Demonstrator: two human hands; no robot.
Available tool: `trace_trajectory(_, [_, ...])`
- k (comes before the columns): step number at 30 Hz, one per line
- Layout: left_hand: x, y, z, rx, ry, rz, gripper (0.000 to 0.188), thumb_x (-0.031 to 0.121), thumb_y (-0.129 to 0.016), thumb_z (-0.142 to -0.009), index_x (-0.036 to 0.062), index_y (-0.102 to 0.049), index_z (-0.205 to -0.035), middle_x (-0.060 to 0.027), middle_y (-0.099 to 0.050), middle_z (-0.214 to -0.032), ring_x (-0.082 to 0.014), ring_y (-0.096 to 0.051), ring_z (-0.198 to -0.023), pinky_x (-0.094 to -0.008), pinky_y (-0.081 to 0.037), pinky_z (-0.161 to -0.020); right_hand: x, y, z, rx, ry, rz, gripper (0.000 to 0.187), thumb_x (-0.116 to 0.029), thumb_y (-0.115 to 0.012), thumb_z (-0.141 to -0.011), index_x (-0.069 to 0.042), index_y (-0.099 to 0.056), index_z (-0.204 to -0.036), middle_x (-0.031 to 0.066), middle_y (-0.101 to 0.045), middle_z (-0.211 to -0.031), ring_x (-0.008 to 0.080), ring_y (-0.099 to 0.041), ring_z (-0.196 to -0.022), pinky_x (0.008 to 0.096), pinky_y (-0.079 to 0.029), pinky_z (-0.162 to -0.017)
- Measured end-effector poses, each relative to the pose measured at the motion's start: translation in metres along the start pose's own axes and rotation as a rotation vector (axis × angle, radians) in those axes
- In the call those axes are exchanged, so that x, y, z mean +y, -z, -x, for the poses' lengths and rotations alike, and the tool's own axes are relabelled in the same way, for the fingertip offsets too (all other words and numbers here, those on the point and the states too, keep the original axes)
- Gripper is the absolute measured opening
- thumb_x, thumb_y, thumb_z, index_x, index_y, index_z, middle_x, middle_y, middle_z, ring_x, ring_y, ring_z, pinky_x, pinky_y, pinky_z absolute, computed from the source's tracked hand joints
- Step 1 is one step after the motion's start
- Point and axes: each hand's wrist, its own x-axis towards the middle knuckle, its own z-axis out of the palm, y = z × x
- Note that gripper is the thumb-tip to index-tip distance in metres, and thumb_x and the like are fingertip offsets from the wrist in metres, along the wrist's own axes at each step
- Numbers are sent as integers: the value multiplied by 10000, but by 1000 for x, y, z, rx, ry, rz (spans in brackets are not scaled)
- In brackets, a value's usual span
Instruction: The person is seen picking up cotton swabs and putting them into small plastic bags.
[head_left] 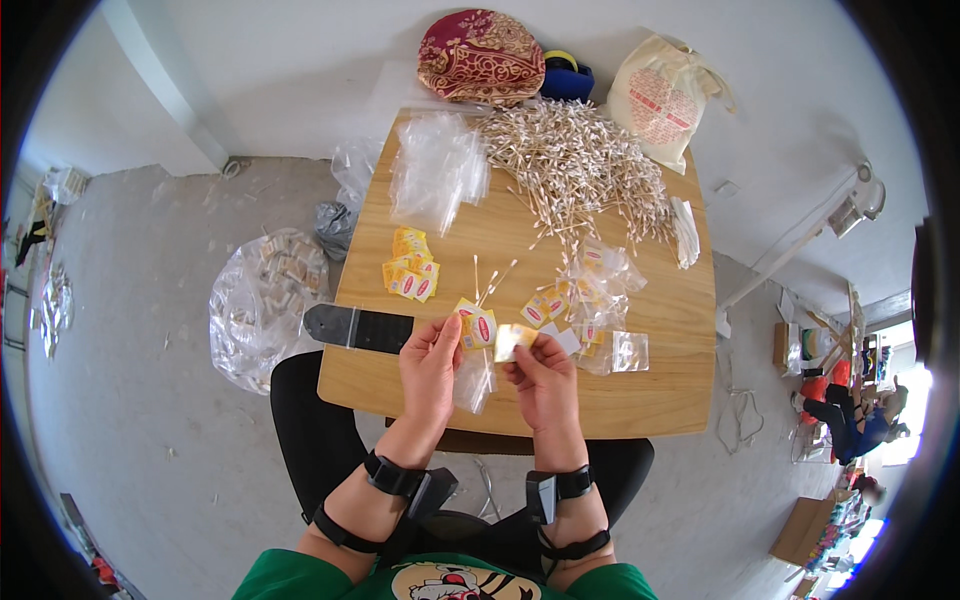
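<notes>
My left hand [431, 368] pinches a small yellow card [479, 328] with a red oval on it. Between finger and thumb, my right hand [546, 378] grips a shiny yellow-and-white card [511, 341], close beside the first one. Just beyond the left hand's card, a few cotton swabs [492, 284] point away from me; whether that hand also holds them cannot be made out. Below the cards lies a clear plastic bag [473, 388]. More yellow cards [411, 268] are piled at the left. Small clear bags with yellow cards [597, 300] sit to the right.
A large heap of cotton swabs [580, 165] covers the table's far right. Empty clear bags [435, 170] are stacked at far left. A black strap-like piece [365, 328] overhangs the left edge. Behind stand a patterned red bundle [480, 55], blue tape dispenser [567, 77] and cloth bag [655, 95].
</notes>
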Motion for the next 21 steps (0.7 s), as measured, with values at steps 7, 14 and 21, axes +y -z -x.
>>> trace_trajectory(7, [-4, -2, -3, -25, 24, -101, 211, 225, -649, -927, 17, -681, -942, 62, -549, -680, -4, -419, -570, -166, -310, -509, -9, -1, -2, 31, 130, 35, 110, 10, -623, -882, -11, -607, -988, 70, -670, -863, 138, -645, -704, 237, -515, -630])
trace_trajectory(14, [-3, 5, -11, -154, -65, -414, 186, 174, -668, -911, -11, -686, -903, 46, -568, -675, -22, -448, -595, -184, -357, -522, -25, -3, -6, -79, 445, 1012, 198, 54, -630, -848, -3, -594, -1034, 64, -661, -848, 129, -626, -724, 242, -484, -623])
trace_trajectory(21, [-4, 13, -18, -211, -95, -626, 166, 170, -675, -899, 7, -698, -874, 39, -588, -667, -18, -478, -581, -185, -373, -517, -40, -25, -1, -152, 653, 1200, 265, 68, -683, -772, -10, -609, -1014, 111, -633, -845, 223, -637, -726, 301, -514, -628])
